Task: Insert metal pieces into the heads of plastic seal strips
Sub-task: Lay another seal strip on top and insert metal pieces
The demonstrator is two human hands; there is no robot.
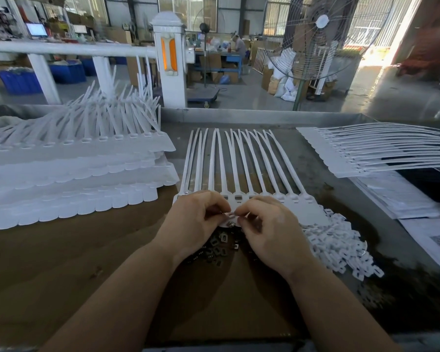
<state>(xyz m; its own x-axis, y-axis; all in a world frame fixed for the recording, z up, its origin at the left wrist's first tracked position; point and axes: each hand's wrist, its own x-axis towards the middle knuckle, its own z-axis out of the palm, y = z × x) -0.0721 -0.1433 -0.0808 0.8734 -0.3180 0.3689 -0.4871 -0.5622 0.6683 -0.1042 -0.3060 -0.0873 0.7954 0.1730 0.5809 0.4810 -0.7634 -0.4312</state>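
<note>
While your left hand (197,219) and right hand (264,224) pinch one metal piece (229,215) (fingertips only), seat it squarely in the strip head (239,197).

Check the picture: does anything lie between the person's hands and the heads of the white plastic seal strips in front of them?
Nothing visible does. Both the left hand and right hand sit right at the row of white plastic seal strips, with the pile of dark metal pieces beneath them.

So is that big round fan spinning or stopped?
Stopped, it seems: the big round wire-caged fan shows sharp, unblurred blades.
</note>
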